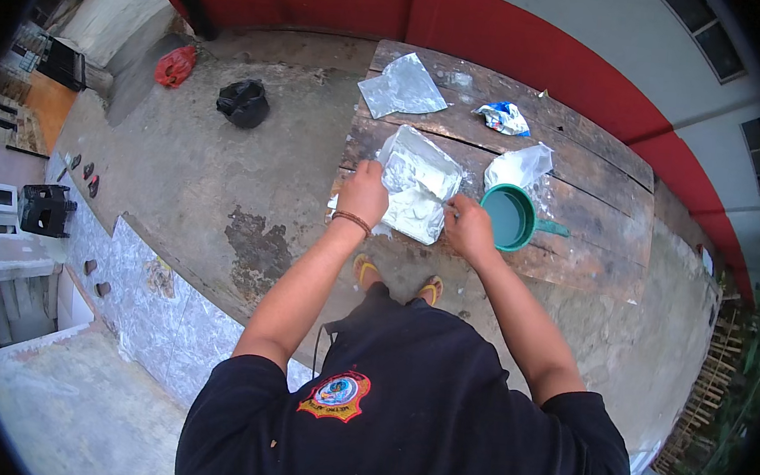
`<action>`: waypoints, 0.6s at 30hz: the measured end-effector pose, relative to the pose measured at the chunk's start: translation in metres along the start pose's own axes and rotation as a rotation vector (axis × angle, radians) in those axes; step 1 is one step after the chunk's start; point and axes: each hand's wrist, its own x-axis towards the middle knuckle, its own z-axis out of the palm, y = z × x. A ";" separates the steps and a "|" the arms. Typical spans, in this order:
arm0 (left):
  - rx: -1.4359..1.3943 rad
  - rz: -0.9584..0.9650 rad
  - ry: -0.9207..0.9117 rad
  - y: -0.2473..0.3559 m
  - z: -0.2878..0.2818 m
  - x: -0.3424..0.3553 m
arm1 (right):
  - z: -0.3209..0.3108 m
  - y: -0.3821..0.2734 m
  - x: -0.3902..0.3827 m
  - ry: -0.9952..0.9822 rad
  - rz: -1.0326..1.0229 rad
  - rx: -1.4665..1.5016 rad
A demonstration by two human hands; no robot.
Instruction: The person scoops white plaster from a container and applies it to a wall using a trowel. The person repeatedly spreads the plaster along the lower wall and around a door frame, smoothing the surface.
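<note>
On the wooden table, close to me, lies a white rectangular tray [412, 142] with white powder or paste spread across its inside. My left hand [363, 193] is closed at the tray's left edge, fingers curled over the rim. At the opposite edge my right hand [471, 227] is closed in a pinch; what its fingertips hold is too small to tell. Just right of that hand stands a green dipper [507, 217] of cloudy liquid, its handle pointing right. Behind the dipper sits an opened whitish bag [519, 165], with white powder scattered around it.
Farther back on the table [597, 147] are a flat silvery-white sheet [402, 87] and a crumpled blue-and-white packet [504, 118]. On the concrete ground to the left are a black plastic bag [242, 103] and a red one [176, 67]. A red-and-white wall [494, 32] runs behind the table.
</note>
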 end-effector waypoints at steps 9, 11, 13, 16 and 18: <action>-0.038 -0.067 0.010 0.011 0.001 0.000 | 0.010 -0.015 -0.033 -0.093 0.062 -0.005; -0.042 -0.058 0.013 0.010 0.004 0.002 | 0.013 -0.018 -0.035 -0.101 0.082 0.052; -0.037 -0.046 0.006 0.007 0.004 0.000 | 0.013 -0.017 -0.031 -0.089 0.064 0.124; -0.033 -0.027 0.010 0.002 0.003 0.000 | 0.008 -0.009 -0.011 -0.105 0.148 0.308; -0.020 -0.023 0.010 0.000 0.003 0.000 | 0.008 -0.005 0.004 -0.051 0.193 0.354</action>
